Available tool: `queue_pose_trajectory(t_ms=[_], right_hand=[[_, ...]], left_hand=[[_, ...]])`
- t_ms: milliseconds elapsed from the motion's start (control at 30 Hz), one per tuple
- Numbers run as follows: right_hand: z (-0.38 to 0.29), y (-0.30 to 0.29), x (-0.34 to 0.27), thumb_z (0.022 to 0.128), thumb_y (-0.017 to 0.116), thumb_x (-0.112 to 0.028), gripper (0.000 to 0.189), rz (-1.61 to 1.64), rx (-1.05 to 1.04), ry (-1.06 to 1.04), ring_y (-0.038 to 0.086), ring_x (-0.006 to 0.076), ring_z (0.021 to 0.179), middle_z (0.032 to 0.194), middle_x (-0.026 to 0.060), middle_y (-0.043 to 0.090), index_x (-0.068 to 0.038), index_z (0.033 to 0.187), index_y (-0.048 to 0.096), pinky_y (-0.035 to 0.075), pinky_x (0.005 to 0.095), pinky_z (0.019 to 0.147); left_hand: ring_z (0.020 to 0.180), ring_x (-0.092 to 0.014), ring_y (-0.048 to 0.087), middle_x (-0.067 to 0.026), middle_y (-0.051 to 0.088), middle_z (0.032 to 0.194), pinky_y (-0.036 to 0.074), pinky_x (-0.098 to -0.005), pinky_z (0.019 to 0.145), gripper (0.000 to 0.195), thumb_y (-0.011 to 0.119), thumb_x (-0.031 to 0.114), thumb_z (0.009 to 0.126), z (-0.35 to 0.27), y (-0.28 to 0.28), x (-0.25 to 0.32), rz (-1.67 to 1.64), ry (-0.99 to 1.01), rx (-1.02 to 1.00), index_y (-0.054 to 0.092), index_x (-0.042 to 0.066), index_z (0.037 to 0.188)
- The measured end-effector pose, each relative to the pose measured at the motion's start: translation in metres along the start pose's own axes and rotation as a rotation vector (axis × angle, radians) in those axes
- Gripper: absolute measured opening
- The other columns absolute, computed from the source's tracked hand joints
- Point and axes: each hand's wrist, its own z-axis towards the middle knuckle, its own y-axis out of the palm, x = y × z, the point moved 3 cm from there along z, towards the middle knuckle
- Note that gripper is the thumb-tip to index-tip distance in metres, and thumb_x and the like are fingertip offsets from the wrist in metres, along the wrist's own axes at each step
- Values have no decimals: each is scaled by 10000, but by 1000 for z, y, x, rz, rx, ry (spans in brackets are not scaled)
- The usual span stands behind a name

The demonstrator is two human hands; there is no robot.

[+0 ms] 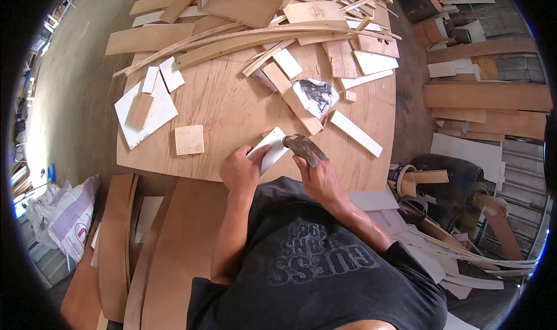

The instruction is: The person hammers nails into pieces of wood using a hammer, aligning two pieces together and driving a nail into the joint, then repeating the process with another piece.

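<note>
My left hand (pixel 242 170) grips a white-faced wooden piece (pixel 273 151) near the front edge of the wooden tabletop (pixel 217 95). Small dark marks show near the far end of its white face. My right hand (pixel 321 178) is closed around a claw hammer (pixel 304 148), close to the head, which lies at the right edge of the white piece; whether they touch I cannot tell. Beyond the hammer, a white paper holding dark nails (pixel 317 96) rests against a wooden strip (pixel 292 98). A square wooden block (pixel 189 140) lies left of my left hand.
A white strip (pixel 357 133) lies to the right, a small wood cube (pixel 350 96) behind it. White board offcuts (pixel 145 108) are at the left. Long wood strips and an open wooden box (pixel 243 3) crowd the far side. Boards (pixel 182 251) stand below the table's front edge.
</note>
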Motion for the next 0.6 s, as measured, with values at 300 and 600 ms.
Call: queue_pose_trajectory(t_ms=[300, 600], right_hand=[[4, 1, 11, 1023, 593, -128, 229, -68, 70, -167, 669, 499, 859, 1029, 269, 705, 14, 1181, 678, 540, 532, 724], [2, -14, 4, 1014, 634, -173, 219, 125, 297, -261, 656, 509, 805, 951, 325, 686, 26, 1078, 699, 507, 568, 669]], left_hand=[[890, -421, 730, -219, 754, 915, 551, -504, 783, 680, 704, 709, 846, -5, -1, 7, 40, -14, -8, 797, 51, 990], [754, -405, 724, -176, 741, 791, 547, -495, 662, 642, 701, 694, 857, -9, 5, 5, 62, 69, 119, 752, 55, 823]])
